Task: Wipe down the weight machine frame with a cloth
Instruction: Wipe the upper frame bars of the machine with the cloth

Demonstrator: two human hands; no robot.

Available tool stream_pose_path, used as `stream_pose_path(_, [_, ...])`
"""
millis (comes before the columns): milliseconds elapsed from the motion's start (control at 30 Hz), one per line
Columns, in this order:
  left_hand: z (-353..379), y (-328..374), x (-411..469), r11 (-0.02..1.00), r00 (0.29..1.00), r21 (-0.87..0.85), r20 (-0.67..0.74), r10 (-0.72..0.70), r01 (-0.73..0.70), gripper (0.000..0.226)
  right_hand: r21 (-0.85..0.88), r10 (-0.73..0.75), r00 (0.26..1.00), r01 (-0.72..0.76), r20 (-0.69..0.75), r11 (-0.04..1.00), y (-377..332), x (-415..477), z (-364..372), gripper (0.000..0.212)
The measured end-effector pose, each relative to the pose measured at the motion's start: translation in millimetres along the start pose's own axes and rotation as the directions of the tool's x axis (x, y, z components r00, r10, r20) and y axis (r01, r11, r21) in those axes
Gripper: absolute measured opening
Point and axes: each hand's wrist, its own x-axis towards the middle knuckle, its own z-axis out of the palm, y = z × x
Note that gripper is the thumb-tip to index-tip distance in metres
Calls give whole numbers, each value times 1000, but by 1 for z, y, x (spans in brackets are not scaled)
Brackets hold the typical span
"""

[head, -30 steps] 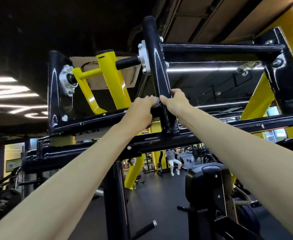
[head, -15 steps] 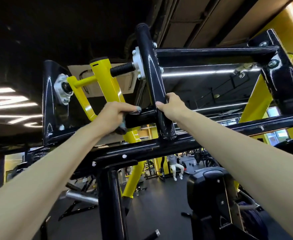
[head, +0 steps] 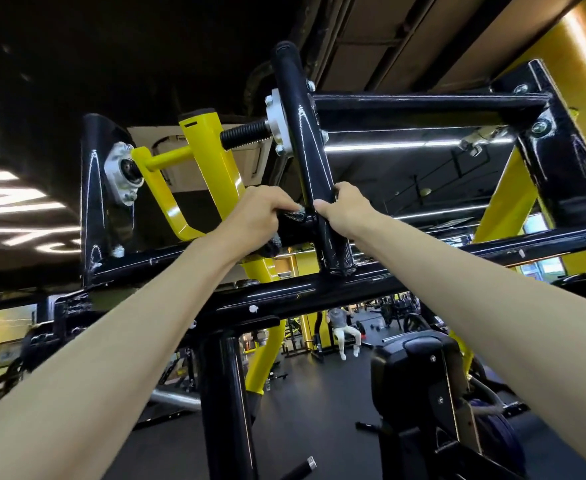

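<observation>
The left hand (head: 257, 216) curls tight around a dark cloth (head: 293, 214), pressed on the black frame (head: 302, 293). Just beside it, the right hand (head: 345, 211) grips the upright bar (head: 302, 150), fingers wrapped around it.

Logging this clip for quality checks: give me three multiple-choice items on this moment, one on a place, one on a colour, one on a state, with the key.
1. Where is the cloth?
A. On the floor
B. Under the left hand, against the black frame
C. Draped over a seat pad

2. What colour is the lever arm left of the upright tube?
A. Red
B. White
C. Yellow

3. What is the right hand doing?
A. Gripping the upright tube
B. Hanging free
C. Holding a bottle

Key: 1 B, textured fabric shows at the left fingertips; 2 C, its paint is plainly yellow; 3 A, its fingers wrap the tube.
</observation>
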Motion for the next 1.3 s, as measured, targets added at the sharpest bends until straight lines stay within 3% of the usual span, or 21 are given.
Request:
stream_pose_path(467, [-4,-13,-14,998,998,14,-6,56,-56,43,-63,4,1000,-4,6,998,-2,0,4,47])
stream_pose_path(567, [1,-5,-3,1000,1000,7,15,8,-8,41,-65,1,1000,0,8,998,-1,1,4,44])
stream_pose_path(767, [-3,-10,-18,992,996,116,69,48,-56,45,-49,0,1000,0,15,999,-1,1,5,45])
stream_pose_path(833, [-5,-7,-9,969,990,246,129,-56,23,47,-49,7,1000,-6,18,999,1,0,7,47])
stream_pose_path(900, [-4,3,-1,913,964,400,202,-175,82,51,-97,14,1000,-12,24,995,3,2,5,47])
stream_pose_path(1033, [2,14,-18,945,983,327,177,-46,-15,66,-302,-34,998,17,-52,953,3,6,2,55])
stream_pose_path(1100, [-1,5,-27,922,977,387,203,-57,-27,76,-466,-181,972,92,-150,880,-2,-5,7,71])
stream_pose_path(1133, [-4,-5,-29,901,970,433,212,-117,14,75,-602,-325,931,167,-164,781,-3,-10,10,78])
stream_pose_path(1200, [-18,-29,-34,832,947,542,192,-256,115,60,-801,-580,814,363,26,475,-2,-19,9,83])
stream_pose_path(1233, [-25,-37,-37,773,930,615,172,-326,157,49,-824,-621,766,454,166,339,-1,-21,7,81])
stream_pose_path(1300, [-30,-39,-39,689,879,684,148,-453,240,34,-810,-574,745,542,340,224,2,-22,3,69])
